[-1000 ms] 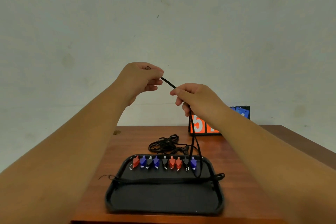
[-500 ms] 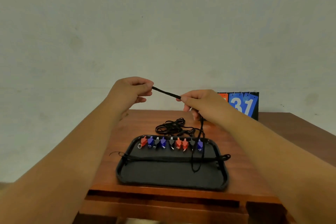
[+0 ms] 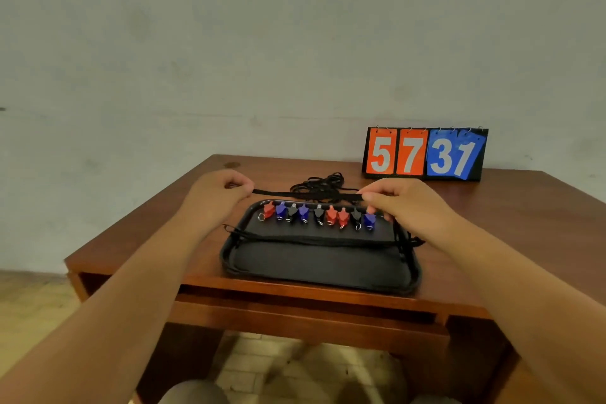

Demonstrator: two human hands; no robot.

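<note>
Item: black cord [image 3: 305,195], 1 length, held taut and level over far rim of tray [image 3: 314,267], likely for laying straight. Left hand [image 3: 219,195], right hand [image 3: 401,203]: well apart, each pinching 1 end. 9 whistles [image 3: 314,215] rowed beneath. Spare cord tangle [image 3: 323,182] behind, on counter [image 3: 147,233].

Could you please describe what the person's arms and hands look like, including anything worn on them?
The left hand and right hand are bare: no gloves, rings or watch show. The left forearm and right forearm are bare too, with no sleeve, bracelet or marking in view as far as the picture's edge.
</note>
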